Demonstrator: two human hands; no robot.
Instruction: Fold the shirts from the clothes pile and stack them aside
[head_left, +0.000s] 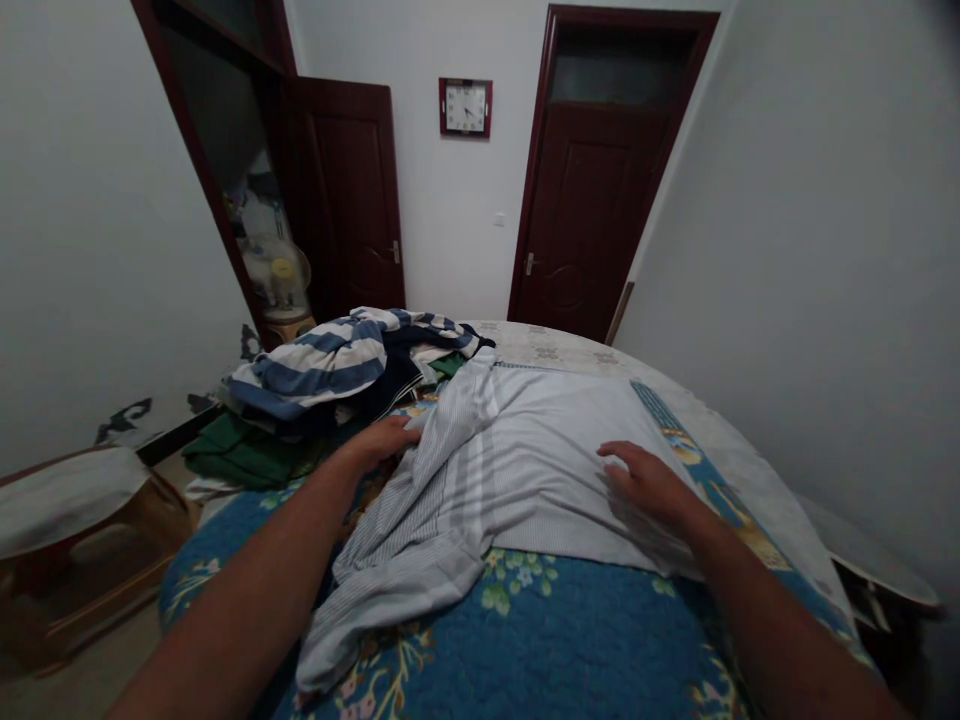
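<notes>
A light grey striped shirt (544, 470) lies spread on the blue floral quilted cloth (570, 640), its body to the right. One sleeve (390, 600) trails toward me at the lower left, rumpled. My left hand (386, 440) is at the shirt's left edge, its fingers closed on the fabric there; the fingertips are partly hidden. Over the right part of the shirt is my right hand (641, 478), with thumb and fingers apart and nothing held. Whether its lower side touches the cloth, I cannot tell.
Beyond my left hand is a pile with a blue-and-white striped garment (322, 365) and a dark green one (244, 450). A pale patterned cover (555, 345) shows along the round table's far edge. Wooden stools (97, 560) stand at left, a round seat (885, 570) at right.
</notes>
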